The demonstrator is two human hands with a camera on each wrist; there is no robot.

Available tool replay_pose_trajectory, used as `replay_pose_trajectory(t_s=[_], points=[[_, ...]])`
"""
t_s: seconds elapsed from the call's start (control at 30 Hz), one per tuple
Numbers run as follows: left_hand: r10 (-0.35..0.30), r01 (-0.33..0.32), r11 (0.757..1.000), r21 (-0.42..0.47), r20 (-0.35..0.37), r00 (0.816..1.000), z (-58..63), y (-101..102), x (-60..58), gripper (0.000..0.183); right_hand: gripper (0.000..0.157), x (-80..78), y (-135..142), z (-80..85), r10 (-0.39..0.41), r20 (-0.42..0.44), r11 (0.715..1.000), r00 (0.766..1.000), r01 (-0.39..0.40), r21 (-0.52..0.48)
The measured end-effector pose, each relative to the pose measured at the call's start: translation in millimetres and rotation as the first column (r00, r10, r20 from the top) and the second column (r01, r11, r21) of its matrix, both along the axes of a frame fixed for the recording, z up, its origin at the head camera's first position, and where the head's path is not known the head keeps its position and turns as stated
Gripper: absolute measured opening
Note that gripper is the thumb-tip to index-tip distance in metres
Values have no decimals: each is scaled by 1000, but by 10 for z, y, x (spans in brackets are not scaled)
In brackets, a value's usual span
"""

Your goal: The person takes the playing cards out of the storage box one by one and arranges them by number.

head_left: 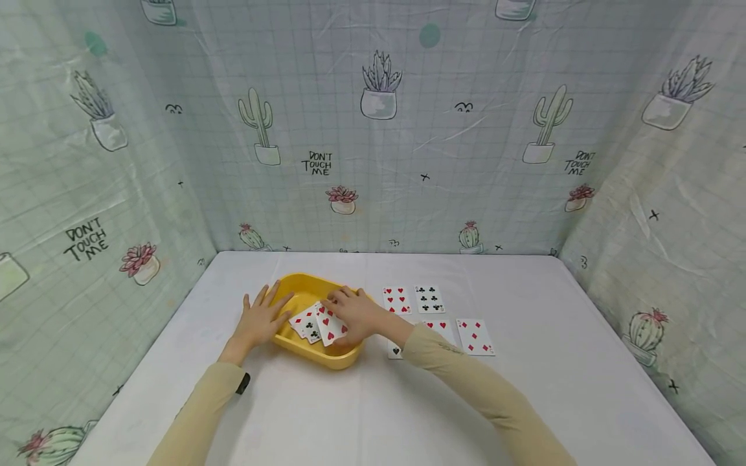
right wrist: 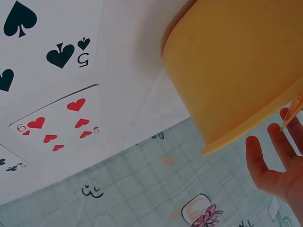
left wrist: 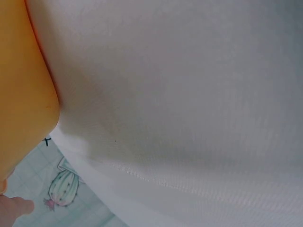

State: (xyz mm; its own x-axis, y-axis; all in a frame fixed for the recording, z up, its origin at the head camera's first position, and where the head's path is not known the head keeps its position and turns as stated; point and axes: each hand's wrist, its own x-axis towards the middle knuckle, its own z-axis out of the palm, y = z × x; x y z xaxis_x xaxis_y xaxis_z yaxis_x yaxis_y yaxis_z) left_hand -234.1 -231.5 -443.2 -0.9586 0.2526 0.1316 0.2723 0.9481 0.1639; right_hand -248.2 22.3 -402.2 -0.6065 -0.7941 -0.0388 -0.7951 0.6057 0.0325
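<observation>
A yellow plastic tub [head_left: 335, 360] stands on the white table with playing cards inside. My left hand [head_left: 259, 321] rests on its left rim, fingers spread over the edge. Reaching in from the right, my right hand [head_left: 358, 315] grips a hearts playing card [head_left: 327, 325] between its fingers and thumb. Beside that card, a diamonds card [head_left: 298, 321] and a clubs card [head_left: 310, 331] overlap in the tub. In the right wrist view, fingers [right wrist: 255, 153] of the right hand curl near an orange-tinted card edge [right wrist: 292, 113] at the tub's rim.
Right of the tub lie face-up cards: a six of hearts [head_left: 396, 301], a clubs card [head_left: 430, 299], another hearts card [head_left: 441, 330], and a five of diamonds [head_left: 475, 336]. A five of spades [right wrist: 59, 54] is partly hidden under the right forearm in the head view. Patterned cloth [head_left: 379, 181] walls surround the table.
</observation>
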Motion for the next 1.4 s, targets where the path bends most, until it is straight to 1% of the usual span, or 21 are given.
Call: replay_pose_trajectory(t_s=[0.1, 0.3, 0.63, 0.87, 1.13, 1.4], points=[[-1, 1, 1000, 10, 8, 1000, -6, -3, 1, 48, 84, 15, 39, 2, 1, -22, 999, 1000, -1, -32], [-4, 4, 1000, 6, -3, 1000, -15, -12, 8, 48, 84, 69, 133, 28, -22, -20, 996, 1000, 20, -85], [-2, 2, 1000, 18, -1, 1000, -11, -11, 20, 49, 87, 185, 325, 68, -87, -7, 990, 996, 86, -109], [-3, 3, 1000, 10, -10, 1000, -8, -21, -2, 49, 85, 277, 479, 78, -92, -37, 988, 995, 86, -131], [-2, 2, 1000, 12, -25, 1000, -15, -30, -5, 48, 81, 452, 667, 68, -107, -45, 978, 993, 97, -182], [-4, 4, 1000, 9, -21, 1000, -17, -30, -7, 48, 82, 653, 870, -19, -118, -35, 978, 992, 110, -175]])
